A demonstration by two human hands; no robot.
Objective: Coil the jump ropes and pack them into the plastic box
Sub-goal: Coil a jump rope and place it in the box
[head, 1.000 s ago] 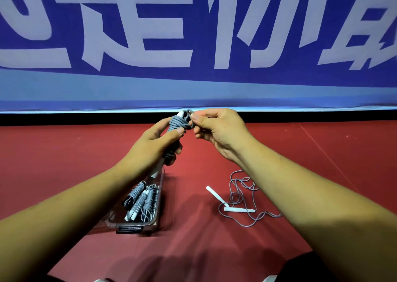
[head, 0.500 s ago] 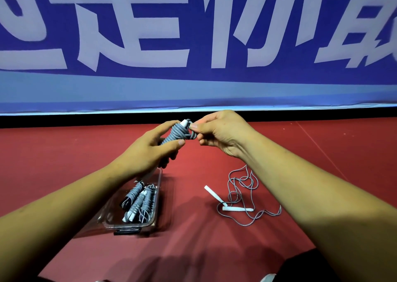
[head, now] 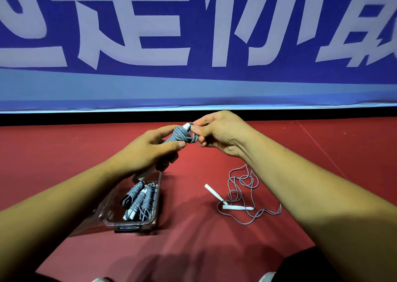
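Head view: our left hand (head: pixel 150 150) grips the grey coiled jump rope (head: pixel 179 135) mid-air near the clear plastic box (head: pixel 159 198), right hand (head: pixel 217 133) pinches its end; prob. soft & light, so we'd hold its middle.

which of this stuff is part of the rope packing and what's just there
Job:
grey coiled jump rope, gripped by left hand, pinched by right hand
clear plastic box holding coiled grey ropes
loose grey rope with white handles

Just there:
blue banner with white characters
red floor
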